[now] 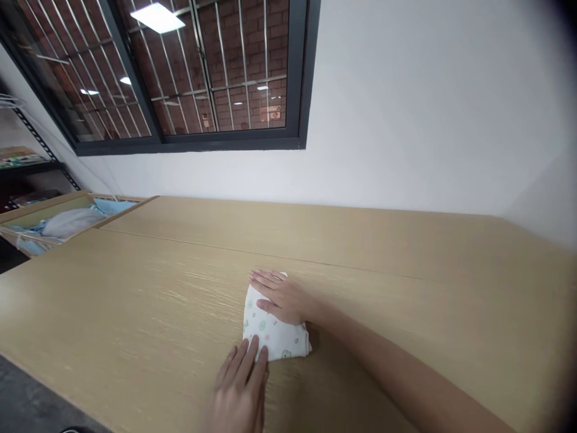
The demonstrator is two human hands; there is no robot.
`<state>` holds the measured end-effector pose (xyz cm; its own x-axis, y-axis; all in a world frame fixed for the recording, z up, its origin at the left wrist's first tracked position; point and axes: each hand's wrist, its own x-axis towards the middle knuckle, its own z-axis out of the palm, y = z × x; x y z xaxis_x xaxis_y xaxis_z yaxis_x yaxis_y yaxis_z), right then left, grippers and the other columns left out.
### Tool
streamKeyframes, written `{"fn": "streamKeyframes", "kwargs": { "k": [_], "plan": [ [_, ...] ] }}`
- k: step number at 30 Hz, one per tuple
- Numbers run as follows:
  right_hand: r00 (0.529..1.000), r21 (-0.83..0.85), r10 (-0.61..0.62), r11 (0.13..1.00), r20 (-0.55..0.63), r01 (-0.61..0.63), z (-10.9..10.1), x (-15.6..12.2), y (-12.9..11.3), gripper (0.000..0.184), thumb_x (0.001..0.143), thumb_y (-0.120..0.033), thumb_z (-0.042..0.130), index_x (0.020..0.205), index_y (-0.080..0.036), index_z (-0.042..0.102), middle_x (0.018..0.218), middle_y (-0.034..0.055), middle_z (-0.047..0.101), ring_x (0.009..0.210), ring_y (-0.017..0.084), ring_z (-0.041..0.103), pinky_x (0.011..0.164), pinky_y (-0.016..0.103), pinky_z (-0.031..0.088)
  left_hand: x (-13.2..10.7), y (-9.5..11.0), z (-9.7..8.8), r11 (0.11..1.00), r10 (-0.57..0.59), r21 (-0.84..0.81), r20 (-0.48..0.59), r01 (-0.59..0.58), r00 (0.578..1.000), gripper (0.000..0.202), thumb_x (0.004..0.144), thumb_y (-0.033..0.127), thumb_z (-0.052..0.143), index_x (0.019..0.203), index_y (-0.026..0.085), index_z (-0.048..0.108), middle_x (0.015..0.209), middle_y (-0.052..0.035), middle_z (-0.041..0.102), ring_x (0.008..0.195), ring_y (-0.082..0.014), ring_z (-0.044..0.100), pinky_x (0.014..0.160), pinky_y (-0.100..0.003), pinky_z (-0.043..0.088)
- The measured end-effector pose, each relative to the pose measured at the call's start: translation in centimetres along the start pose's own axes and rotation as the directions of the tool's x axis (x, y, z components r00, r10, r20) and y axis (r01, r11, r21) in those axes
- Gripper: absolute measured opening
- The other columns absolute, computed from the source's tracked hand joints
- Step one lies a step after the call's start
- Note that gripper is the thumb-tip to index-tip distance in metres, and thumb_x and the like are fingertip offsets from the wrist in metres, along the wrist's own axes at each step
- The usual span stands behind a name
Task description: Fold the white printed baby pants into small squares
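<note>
A small folded white cloth [265,332] with pastel prints lies on the light wooden table [396,258], near its front middle. My right hand [283,297] lies flat on top of the cloth, fingers stretched out to the left. My left hand [241,385] rests flat on the table at the cloth's near edge, its fingertips touching the cloth. Neither hand grips anything.
A shallow wooden box [27,216] with blue and white cloths stands at the far left of the table. Behind it are shelves [22,159]. A dark-framed window [189,78] and a white wall rise behind the table.
</note>
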<state>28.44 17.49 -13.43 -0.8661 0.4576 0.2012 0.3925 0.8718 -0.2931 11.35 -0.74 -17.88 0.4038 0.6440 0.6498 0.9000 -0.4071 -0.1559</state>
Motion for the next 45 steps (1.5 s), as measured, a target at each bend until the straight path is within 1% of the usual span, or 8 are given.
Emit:
{"fn": "streamKeyframes", "kwargs": {
  "k": [4, 8, 15, 19, 23, 29, 37, 45],
  "plan": [
    [0.989, 0.042, 0.054, 0.998, -0.134, -0.049, -0.5, -0.7, -1.1, 0.050, 0.108, -0.041, 0.031, 0.154, -0.020, 0.038, 0.161, 0.0090, 0.037, 0.149, 0.023, 0.030, 0.122, 0.046, 0.026, 0.5, -1.3, -0.7, 0.983, -0.069, -0.165, 0.052, 0.076, 0.996, 0.030, 0.100, 0.018, 0.039, 0.119, 0.015, 0.063, 0.117, -0.0088, 0.074, 0.105, -0.0224, 0.073, 0.086, -0.034, 0.064],
    [0.955, 0.096, 0.081, 0.994, -0.284, -0.056, -1.8, -2.6, -2.7, 0.034, 0.105, -0.033, 0.038, 0.126, -0.018, 0.060, 0.124, 0.0134, 0.067, 0.117, 0.027, 0.058, 0.103, 0.046, 0.045, 0.2, -2.2, -0.7, 0.973, -0.074, -0.215, 0.063, 0.086, 0.995, 0.028, 0.101, 0.018, 0.040, 0.112, 0.019, 0.065, 0.119, -0.0086, 0.073, 0.103, -0.0225, 0.073, 0.086, -0.034, 0.064],
    [0.999, 0.161, 0.019, 0.987, -0.026, -0.015, -3.4, -7.6, -5.1, 0.059, 0.078, -0.061, 0.072, 0.118, -0.019, 0.061, 0.110, 0.0108, 0.063, 0.100, 0.028, 0.059, 0.090, 0.043, 0.047, 2.3, -4.2, -1.3, 0.896, -0.011, -0.431, 0.215, 0.105, 0.977, 0.022, 0.099, 0.018, 0.043, 0.116, 0.020, 0.058, 0.125, -0.0122, 0.067, 0.116, -0.0244, 0.064, 0.097, -0.044, 0.056],
    [0.992, 0.221, 0.125, 0.968, -0.024, -0.117, -2.8, -9.0, -5.3, 0.032, 0.086, -0.038, 0.066, 0.113, -0.023, 0.060, 0.107, 0.0086, 0.065, 0.098, 0.027, 0.060, 0.084, 0.039, 0.048, 4.3, -5.4, -2.6, 0.759, -0.080, -0.543, 0.469, 0.359, 0.879, 0.027, 0.105, 0.031, 0.033, 0.124, 0.025, 0.052, 0.127, -0.0090, 0.065, 0.120, -0.0223, 0.060, 0.104, -0.047, 0.050],
    [0.946, 0.335, 0.308, 0.906, -0.104, -0.258, -2.7, -8.4, -4.8, 0.021, 0.098, -0.033, 0.048, 0.110, -0.022, 0.062, 0.101, 0.0067, 0.069, 0.088, 0.023, 0.062, 0.075, 0.035, 0.047, 5.5, -7.0, -2.9, 0.657, -0.076, -0.533, 0.656, 0.532, 0.751, 0.033, 0.096, 0.049, 0.056, 0.122, 0.029, 0.054, 0.124, -0.0056, 0.064, 0.112, -0.0251, 0.060, 0.098, -0.044, 0.050],
    [0.823, 0.496, 0.525, 0.786, -0.219, -0.370, -2.9, -5.4, -3.5, 0.025, 0.101, -0.043, 0.047, 0.102, -0.022, 0.060, 0.091, 0.0022, 0.068, 0.079, 0.020, 0.061, 0.067, 0.030, 0.043, 7.9, -9.1, 0.6, 0.482, -0.210, -0.682, 0.518, 0.549, 0.829, 0.027, 0.095, 0.039, 0.052, 0.117, 0.022, 0.050, 0.113, -0.0068, 0.066, 0.101, -0.0191, 0.064, 0.090, -0.034, 0.051],
    [0.689, 0.418, 0.652, 0.747, -0.315, -0.516, -1.7, -2.2, -0.4, 0.019, 0.100, -0.033, 0.047, 0.109, -0.020, 0.057, 0.109, 0.0098, 0.068, 0.100, 0.024, 0.063, 0.079, 0.032, 0.044, 11.6, -9.3, 4.6, 0.739, -0.349, -0.428, 0.416, 0.520, 0.840, 0.031, 0.093, 0.022, 0.047, 0.124, 0.019, 0.045, 0.098, -0.0084, 0.068, 0.088, -0.0219, 0.066, 0.076, -0.033, 0.050],
    [0.674, 0.283, 0.646, 0.763, -0.358, -0.581, -0.2, -1.5, 1.4, 0.021, 0.101, -0.032, 0.048, 0.117, -0.019, 0.055, 0.115, 0.0116, 0.067, 0.109, 0.024, 0.062, 0.089, 0.035, 0.044, 11.6, -7.2, 5.8, 0.908, -0.321, -0.157, 0.331, 0.387, 0.887, 0.029, 0.094, 0.009, 0.038, 0.117, 0.009, 0.056, 0.111, -0.0209, 0.064, 0.109, -0.0351, 0.061, 0.092, -0.052, 0.047]
  ]
}}
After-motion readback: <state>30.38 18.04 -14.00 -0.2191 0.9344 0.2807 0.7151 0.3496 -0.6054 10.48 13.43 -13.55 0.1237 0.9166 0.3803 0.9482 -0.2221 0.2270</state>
